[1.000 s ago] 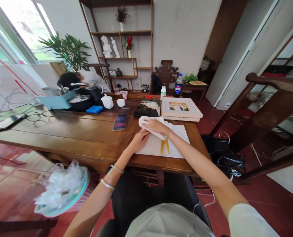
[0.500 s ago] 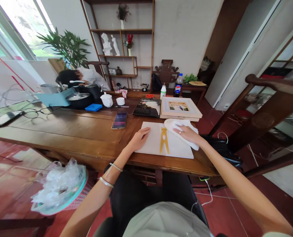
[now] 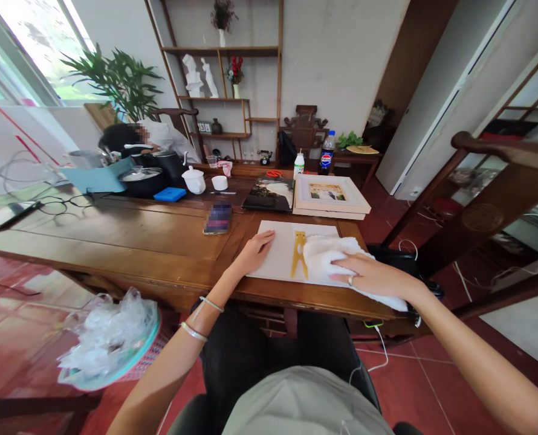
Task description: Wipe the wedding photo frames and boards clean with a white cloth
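A flat white board (image 3: 276, 255), perhaps an album or a panel, lies at the table's front edge. It bears a yellow figure (image 3: 299, 261) with two splayed legs. My left hand (image 3: 256, 251) rests flat on the board's left side, fingers stretched out and holding nothing. On the right side my right hand (image 3: 355, 270), with a ring on one finger, grips a bunched white cloth (image 3: 327, 249) and presses it down. The cloth hides the board's right part, meets the figure's right edge and trails over the board's right side.
Behind the board lie a framed picture (image 3: 330, 192) and a dark picture panel (image 3: 269, 194). A phone (image 3: 217, 219) is to the left. Farther back stand a cola bottle (image 3: 327, 154), a small white bottle (image 3: 298, 165) and a white teapot (image 3: 193, 180). A basket (image 3: 149, 356) holds plastic bags.
My right hand has drawn the cloth toward me and to the right, from the board's far right corner to its near right part. My left hand stays in place.
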The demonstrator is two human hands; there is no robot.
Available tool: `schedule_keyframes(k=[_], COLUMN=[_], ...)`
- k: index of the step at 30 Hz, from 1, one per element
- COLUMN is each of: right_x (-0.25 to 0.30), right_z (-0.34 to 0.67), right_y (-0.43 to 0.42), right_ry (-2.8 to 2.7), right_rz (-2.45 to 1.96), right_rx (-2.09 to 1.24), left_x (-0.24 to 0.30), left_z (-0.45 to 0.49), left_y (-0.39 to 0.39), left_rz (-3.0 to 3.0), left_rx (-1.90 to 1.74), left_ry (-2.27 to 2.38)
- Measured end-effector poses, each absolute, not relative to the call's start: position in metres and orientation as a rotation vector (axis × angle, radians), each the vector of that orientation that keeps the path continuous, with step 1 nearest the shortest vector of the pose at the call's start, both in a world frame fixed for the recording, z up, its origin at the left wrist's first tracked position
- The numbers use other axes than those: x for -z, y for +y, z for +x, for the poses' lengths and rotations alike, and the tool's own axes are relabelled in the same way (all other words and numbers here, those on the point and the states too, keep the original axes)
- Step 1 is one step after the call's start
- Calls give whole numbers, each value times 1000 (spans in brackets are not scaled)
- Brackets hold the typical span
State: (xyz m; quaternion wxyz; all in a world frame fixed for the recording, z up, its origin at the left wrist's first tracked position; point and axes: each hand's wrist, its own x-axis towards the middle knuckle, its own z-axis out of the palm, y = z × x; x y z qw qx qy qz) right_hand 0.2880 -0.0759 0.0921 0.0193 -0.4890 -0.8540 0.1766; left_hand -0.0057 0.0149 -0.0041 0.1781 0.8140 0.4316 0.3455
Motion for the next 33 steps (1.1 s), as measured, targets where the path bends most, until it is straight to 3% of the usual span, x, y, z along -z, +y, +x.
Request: schedule_keyframes(k=[12,24,33], right_x=[-58,-111,-70], right_z=[276,277,281], right_y=[13,-103,-21], right_ry=[-2625,-2801,-2668], right_rz=[-1459,-1439,-1466], right_rx=[-61,-602,-312], left_x=[2,5,2], left_z=[-6,-6,-5], left_y=[14,16,14], left_rz=[2293,2327,2311], left_rx=[-947,-968,-953], left_ry=[1226,1220,1237])
